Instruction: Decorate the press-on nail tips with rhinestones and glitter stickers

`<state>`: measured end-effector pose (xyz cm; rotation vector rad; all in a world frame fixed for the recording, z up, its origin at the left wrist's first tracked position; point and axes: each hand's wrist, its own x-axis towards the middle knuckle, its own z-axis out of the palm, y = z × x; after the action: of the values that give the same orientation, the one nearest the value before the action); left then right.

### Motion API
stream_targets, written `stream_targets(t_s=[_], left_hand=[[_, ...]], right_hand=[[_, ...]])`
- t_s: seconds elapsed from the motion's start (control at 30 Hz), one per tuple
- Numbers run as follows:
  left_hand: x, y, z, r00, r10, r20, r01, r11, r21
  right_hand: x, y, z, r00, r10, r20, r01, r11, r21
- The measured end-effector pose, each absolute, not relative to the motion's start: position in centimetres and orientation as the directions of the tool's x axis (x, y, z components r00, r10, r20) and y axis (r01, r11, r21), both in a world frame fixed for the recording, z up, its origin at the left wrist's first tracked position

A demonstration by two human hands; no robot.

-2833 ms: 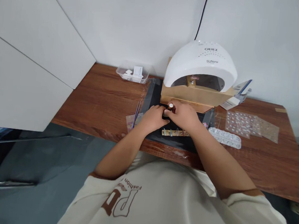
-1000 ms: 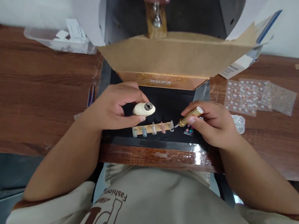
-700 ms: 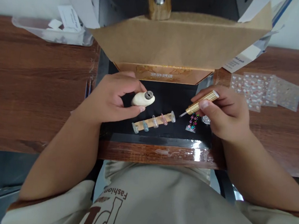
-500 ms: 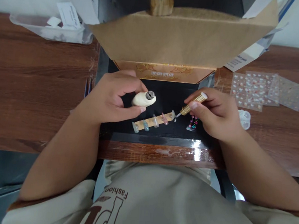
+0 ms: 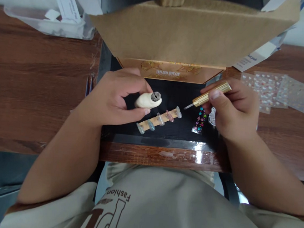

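Note:
My left hand [image 5: 126, 99] grips a cream nail polish bottle [image 5: 144, 100], its dark open neck tilted to the right. Between the thumb and fingers of my right hand [image 5: 232, 105] is a gold-capped nail polish brush [image 5: 211, 94], bristles pointing down to the left. Below the bottle, a tan strip [image 5: 155, 120] lies slantwise on the black mat [image 5: 170, 92] and bears several false nails, among them a blue one [image 5: 151, 125], a pink one [image 5: 170, 116] and a clear one [image 5: 179, 112] at the right end. The brush tip is just right of that clear nail, apart from it.
Behind the mat stands a large cardboard box [image 5: 191, 35]. A flower sticker sheet [image 5: 199, 122] and a small clear case [image 5: 212, 117] lie near my right hand. More sticker sheets [image 5: 296, 94] are far right; a plastic tub [image 5: 37, 20] is at back left.
My right hand has moved right and slightly up, taking the brush off the end nail and tipping it flatter. My left hand and the bottle have barely moved. The view has shifted slightly.

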<state>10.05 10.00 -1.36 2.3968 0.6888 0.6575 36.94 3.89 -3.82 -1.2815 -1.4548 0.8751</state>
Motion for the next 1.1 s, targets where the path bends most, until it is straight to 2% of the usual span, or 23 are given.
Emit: stream_targets(t_s=[0.23,0.5,0.7,0.93,1.1], left_hand=[[10.06,10.07,-1.52,0.749,0.593,0.294,0.330,-0.719,0.611],[10.12,9.99,-1.29,0.740,0.597,0.310,0.344,-0.732,0.589],[10.05,9.97,-1.43,0.741,0.594,0.313,0.354,-0.742,0.570],[10.11,9.93,-1.48,0.738,0.599,0.312,0.368,-0.744,0.558],[10.12,9.98,-1.56,0.732,0.607,0.309,0.353,-0.727,0.589]], right_hand=[[37.06,4.27,-4.44,0.000,0.987,0.163,0.367,0.152,-0.918],[37.13,4.09,-4.26,0.016,0.979,0.204,0.282,0.191,-0.940],[37.19,4.16,-4.51,0.015,0.987,0.163,0.366,0.146,-0.919],[36.75,3.95,-4.16,0.065,0.974,0.217,0.281,0.191,-0.941],[36.74,4.12,-4.44,0.032,0.983,0.183,0.335,0.162,-0.928]])
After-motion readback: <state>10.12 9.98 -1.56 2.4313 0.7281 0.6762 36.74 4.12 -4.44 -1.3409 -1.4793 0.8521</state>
